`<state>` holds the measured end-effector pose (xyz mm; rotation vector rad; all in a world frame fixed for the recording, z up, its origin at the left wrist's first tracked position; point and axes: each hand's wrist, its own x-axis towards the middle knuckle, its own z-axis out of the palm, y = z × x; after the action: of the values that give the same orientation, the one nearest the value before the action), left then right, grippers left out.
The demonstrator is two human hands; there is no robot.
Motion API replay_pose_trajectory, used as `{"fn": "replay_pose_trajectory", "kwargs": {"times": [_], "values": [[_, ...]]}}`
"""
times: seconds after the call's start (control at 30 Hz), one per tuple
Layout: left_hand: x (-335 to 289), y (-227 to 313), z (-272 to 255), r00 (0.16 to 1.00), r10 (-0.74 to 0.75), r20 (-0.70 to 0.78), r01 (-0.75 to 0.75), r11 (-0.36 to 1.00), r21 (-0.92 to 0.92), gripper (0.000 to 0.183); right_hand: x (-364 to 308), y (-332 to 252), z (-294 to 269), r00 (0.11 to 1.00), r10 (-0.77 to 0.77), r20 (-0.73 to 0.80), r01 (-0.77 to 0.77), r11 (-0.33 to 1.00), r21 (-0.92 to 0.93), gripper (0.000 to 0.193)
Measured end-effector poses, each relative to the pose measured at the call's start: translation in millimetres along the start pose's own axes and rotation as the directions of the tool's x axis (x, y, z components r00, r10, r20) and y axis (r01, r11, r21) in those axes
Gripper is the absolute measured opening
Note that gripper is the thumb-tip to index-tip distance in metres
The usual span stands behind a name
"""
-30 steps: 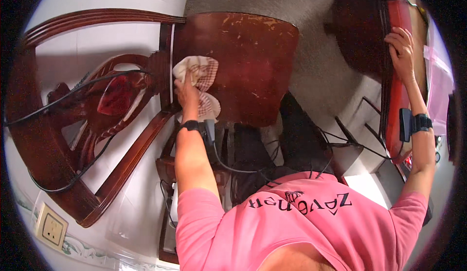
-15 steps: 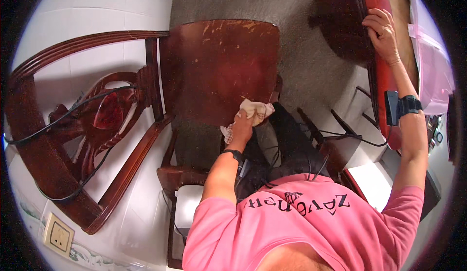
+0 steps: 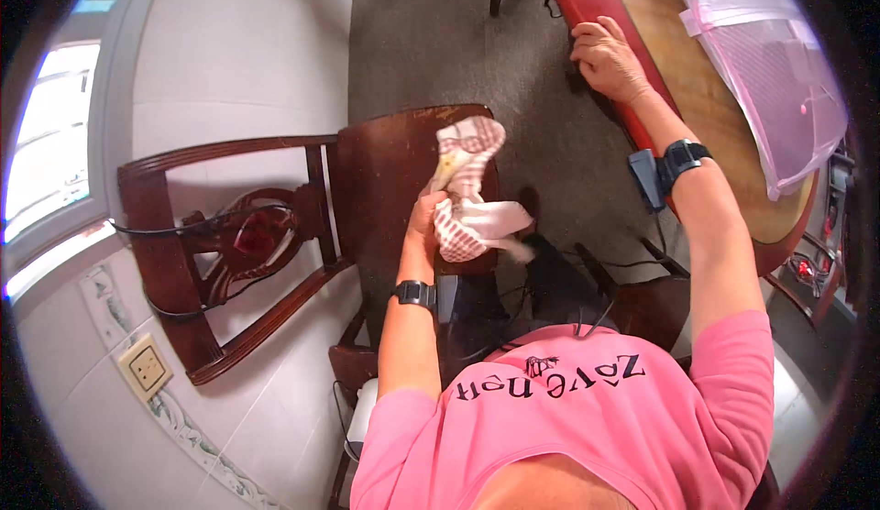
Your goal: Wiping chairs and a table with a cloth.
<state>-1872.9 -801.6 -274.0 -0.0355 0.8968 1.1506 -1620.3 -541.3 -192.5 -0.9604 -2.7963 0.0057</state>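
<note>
The checked cloth (image 3: 467, 175) is over the right side of the brown chair seat (image 3: 380, 180). Its top end pokes out past the seat's right edge. A loose white end hangs out near the close right corner. I can't tell how much of the cloth touches the wood.

The left hand (image 3: 426, 217) is closed around the cloth's left side, with a lot of cloth flopping out. I think it would work better folded into a flat pad, with the loose ends tucked in. A flat palm could then press evenly, right up to the edges and corners.

The left arm points up from below, almost straight, with a black band (image 3: 416, 294) on the wrist. The right arm reaches up and a bit left. The right hand (image 3: 610, 61) seems to rest on the red left edge of the counter (image 3: 692, 75), fingers loosely bent, with nothing seen in it.

Farther out, a pink net cover (image 3: 770, 88) sits on the counter's right side. A black cord (image 3: 179, 233) crosses the chair back (image 3: 215, 148).
</note>
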Motion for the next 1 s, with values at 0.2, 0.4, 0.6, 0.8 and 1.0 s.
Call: {"fn": "replay_pose_trajectory", "kwargs": {"times": [0.2, 0.4, 0.6, 0.8, 1.0], "values": [[-32, 16, 51, 0.981, 0.067, -0.180, -0.086, 0.991, -0.100, 0.030, 4, -6, -4, 0.999, -0.009, 0.049, 0.008, 1.000, 0.020, 0.017], [-59, 13, 113, 0.963, 0.191, -0.189, -0.222, 0.962, -0.157, 0.022, 6, -9, -4, 0.998, -0.021, 0.057, 0.022, 1.000, -0.022, 0.016], [-69, -18, 60, 0.799, 0.601, 0.016, -0.540, 0.706, 0.458, 0.036, -10, -24, 4, 0.942, -0.029, -0.334, 0.146, 0.933, 0.330, 0.018], [-86, 9, 104, 0.872, 0.488, 0.046, -0.489, 0.859, 0.150, 0.030, -55, -59, -25, 0.900, -0.227, 0.373, -0.341, 0.170, 0.925, 0.047], [-74, 41, 156, 0.878, 0.459, 0.134, -0.469, 0.881, 0.056, 0.024, -120, -88, -52, 0.942, -0.155, 0.296, -0.312, -0.090, 0.946, 0.052]]}}
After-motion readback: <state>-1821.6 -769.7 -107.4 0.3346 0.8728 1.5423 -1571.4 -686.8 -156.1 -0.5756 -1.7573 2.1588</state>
